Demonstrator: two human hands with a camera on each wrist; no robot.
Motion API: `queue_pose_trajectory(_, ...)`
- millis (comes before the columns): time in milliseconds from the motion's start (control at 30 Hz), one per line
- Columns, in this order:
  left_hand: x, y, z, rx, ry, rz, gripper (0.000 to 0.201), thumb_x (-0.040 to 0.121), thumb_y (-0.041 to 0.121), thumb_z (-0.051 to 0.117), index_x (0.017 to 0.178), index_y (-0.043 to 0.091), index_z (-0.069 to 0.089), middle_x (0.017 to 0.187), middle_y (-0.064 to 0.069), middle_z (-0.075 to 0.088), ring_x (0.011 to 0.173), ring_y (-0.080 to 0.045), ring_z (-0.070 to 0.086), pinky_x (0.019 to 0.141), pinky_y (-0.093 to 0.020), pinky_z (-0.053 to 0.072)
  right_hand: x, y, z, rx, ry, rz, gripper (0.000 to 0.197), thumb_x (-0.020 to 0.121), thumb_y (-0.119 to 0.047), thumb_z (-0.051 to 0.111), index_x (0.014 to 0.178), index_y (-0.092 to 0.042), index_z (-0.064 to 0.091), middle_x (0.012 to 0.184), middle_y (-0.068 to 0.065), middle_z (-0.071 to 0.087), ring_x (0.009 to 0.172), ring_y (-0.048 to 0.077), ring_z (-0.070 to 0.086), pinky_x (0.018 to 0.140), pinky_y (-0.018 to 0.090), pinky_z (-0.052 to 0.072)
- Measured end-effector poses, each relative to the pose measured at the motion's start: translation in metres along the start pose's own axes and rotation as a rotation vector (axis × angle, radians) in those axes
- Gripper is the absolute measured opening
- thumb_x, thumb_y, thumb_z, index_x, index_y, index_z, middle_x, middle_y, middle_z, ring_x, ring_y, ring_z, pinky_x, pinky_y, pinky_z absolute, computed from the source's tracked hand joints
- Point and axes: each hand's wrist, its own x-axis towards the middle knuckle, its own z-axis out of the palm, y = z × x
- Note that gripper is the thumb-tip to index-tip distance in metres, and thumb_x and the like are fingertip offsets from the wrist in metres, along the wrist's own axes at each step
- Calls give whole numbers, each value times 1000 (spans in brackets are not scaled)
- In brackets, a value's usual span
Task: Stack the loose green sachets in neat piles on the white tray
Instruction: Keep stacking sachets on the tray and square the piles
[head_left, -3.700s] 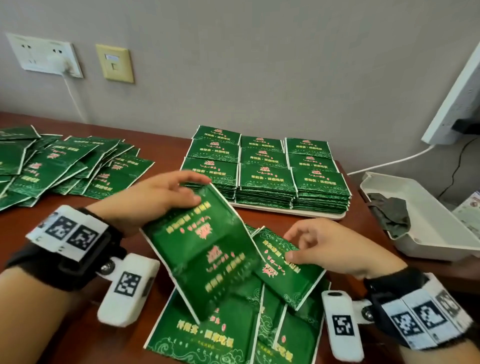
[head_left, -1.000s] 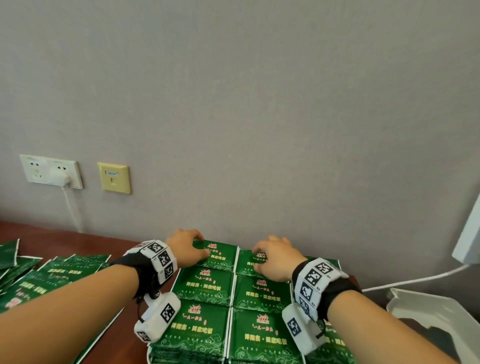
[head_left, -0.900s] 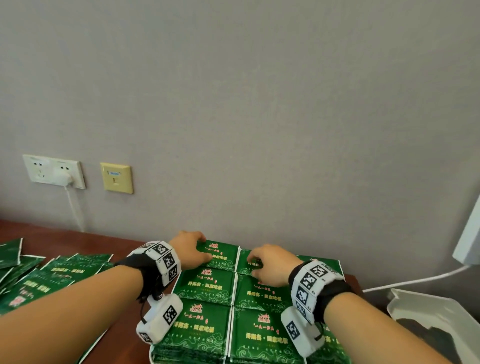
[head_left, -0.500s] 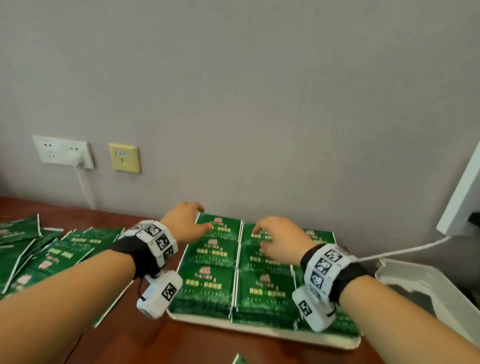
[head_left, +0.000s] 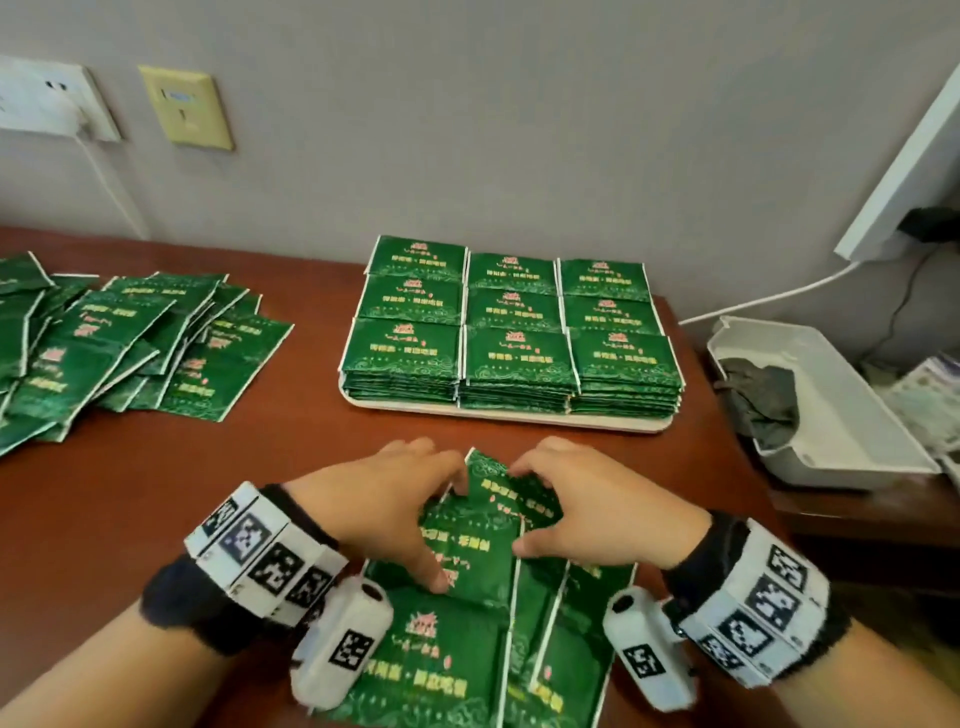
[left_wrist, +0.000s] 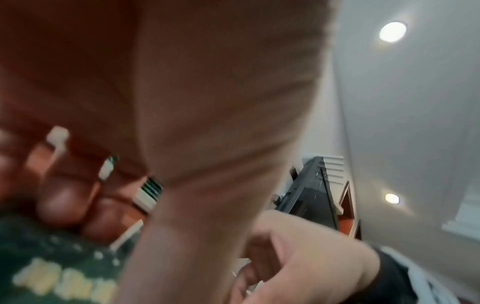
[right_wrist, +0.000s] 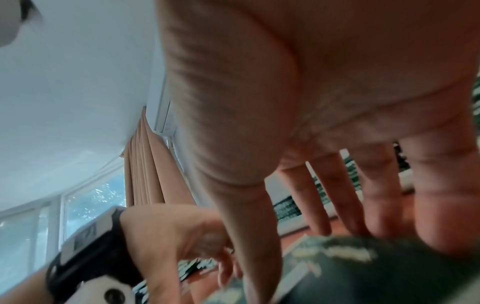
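Head view shows my left hand (head_left: 384, 512) and right hand (head_left: 587, 512) facing each other over a near cluster of loose green sachets (head_left: 467, 613) on the tabletop (head_left: 130, 509), on the operator's side of the white tray (head_left: 498, 418). The fingers of both hands are curled onto one raised sachet (head_left: 498, 499), thumbs underneath its near edge, gripping it from either side. The wrist views are blurred; they confirm fingers (right_wrist: 374, 197) resting on green foil and little else.

Handling, as I judge it: each sachet is a light, thin, flexible foil packet with a glossy, probably slippery face. It will bend if lifted by one corner. I would pinch it at two opposite edges, then square several together before carrying them.

Count on the white tray: nine piles (head_left: 514, 322), three rows of three, tops roughly level. Left of the tray lies a fanned heap of loose sachets (head_left: 119, 343); it overlaps too much to count. The near cluster shows at least four sachets. Right of the tray sits one white bin (head_left: 831, 426).
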Motion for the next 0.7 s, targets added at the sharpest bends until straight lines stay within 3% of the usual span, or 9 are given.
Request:
queue_pose_trajectory(133, 7, 4, 6, 31, -11, -5, 58, 65, 50, 86, 106, 37, 47, 106, 16, 41, 104, -11, 38, 86, -35, 42, 6, -1, 14, 157, -9, 132, 98, 69, -42, 89, 148, -25, 35, 134, -5, 45, 125, 16, 46, 106, 37, 44)
queue_pose_trajectory(200, 6, 3, 5, -7, 5, 33, 52, 67, 46, 87, 97, 34, 47, 105, 14, 47, 99, -11, 43, 77, -30, 38, 11, 0, 12, 235, -27, 183, 89, 64, -36, 94, 136, -25, 43, 128, -4, 52, 118, 17, 51, 99, 36, 46)
queue_pose_trajectory(267, 3, -6, 6, -182, 60, 69, 47, 67, 39, 89, 87, 32, 48, 97, 11, 55, 88, -10, 50, 70, -30, 40, 11, 1, 11, 259, -30, 204, 72, 61, -36, 95, 119, -25, 53, 118, -5, 54, 111, 18, 54, 90, 35, 47)
queue_pose_trajectory(367, -5, -24, 10, -453, 125, 111, 32, 69, 32, 89, 84, 34, 61, 90, 12, 68, 83, -7, 63, 82, -33, 52, 7, 3, 16, 315, 23, 206, 56, 62, -40, 93, 103, -25, 58, 108, -8, 53, 98, 14, 53, 78, 30, 44)
queue_pose_trajectory(467, -12, -32, 11, -617, 134, 148, 16, 77, 26, 84, 85, 23, 71, 88, 4, 76, 81, -17, 73, 82, -41, 59, -3, 10, 24, 424, 216, 212, 38, 68, -41, 90, 81, -23, 58, 92, -6, 59, 81, 13, 54, 69, 29, 41)
queue_pose_trajectory(533, -15, -41, 7, -678, 228, 149, 14, 81, 31, 79, 82, 19, 71, 85, -1, 76, 77, -19, 73, 76, -36, 59, -15, 16, 26, 532, 384, 210, 35, 77, -40, 83, 75, -14, 60, 74, -6, 60, 67, 12, 54, 65, 31, 40)
queue_pose_trajectory(600, -19, -54, 3, -769, 351, 127, 22, 79, 41, 75, 78, 20, 71, 84, -3, 76, 76, -19, 73, 70, -30, 56, -33, 18, 24, 612, 545, 209, 41, 85, -41, 74, 71, -8, 55, 61, -6, 48, 55, 8, 43, 59, 32, 33)
queue_pose_trajectory(633, -22, -59, 0, -874, 403, 130, 28, 75, 46, 76, 77, 19, 71, 83, -6, 76, 74, -21, 73, 67, -29, 55, -43, 17, 23, 663, 618, 213, 41, 88, -41, 70, 71, -7, 54, 59, -5, 45, 56, 9, 42, 60, 33, 32)
queue_pose_trajectory(700, -28, -69, -3, -1160, 483, 209, 42, 60, 49, 90, 79, 16, 72, 80, -13, 74, 67, -24, 71, 59, -27, 57, -62, 14, 20, 838, 755, 229, 36, 88, -41, 67, 77, -7, 60, 67, 7, 59, 65, 22, 55, 66, 37, 41)
